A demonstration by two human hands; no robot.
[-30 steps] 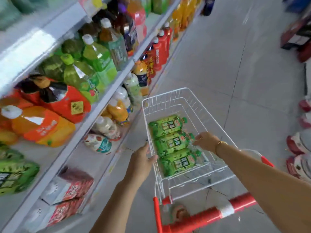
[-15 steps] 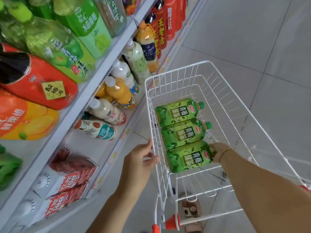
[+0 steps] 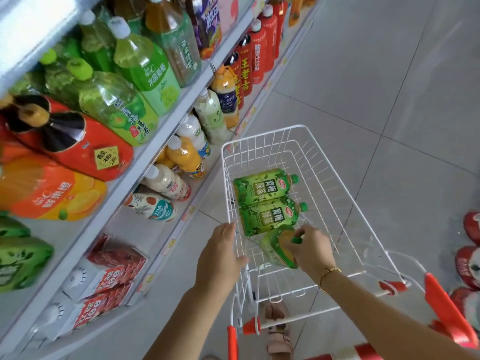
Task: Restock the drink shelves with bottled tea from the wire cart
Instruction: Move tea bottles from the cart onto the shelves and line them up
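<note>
A white wire cart [image 3: 335,196] stands in the aisle beside the drink shelves [image 3: 145,162]. Two green bottled teas lie side by side in its basket, one further off [image 3: 262,185] and one nearer [image 3: 270,216]. My right hand [image 3: 311,249] grips a third green tea bottle [image 3: 275,249] by its capped neck, tilted up off the basket floor. My left hand [image 3: 220,258] holds the cart's left rim.
The shelves on the left carry large green, orange and red drink bottles [image 3: 124,107], smaller milk-tea bottles [image 3: 166,183] and red cartons [image 3: 109,279] at the bottom. The cart's red handle [image 3: 446,315] is near me. Red packs [image 3: 470,266] sit at the right edge. Grey tiled floor lies ahead.
My right hand reached down to the nearest tea bottle, took it by the neck and tipped it up. My left hand stayed on the cart's rim. The view moved closer to the cart.
</note>
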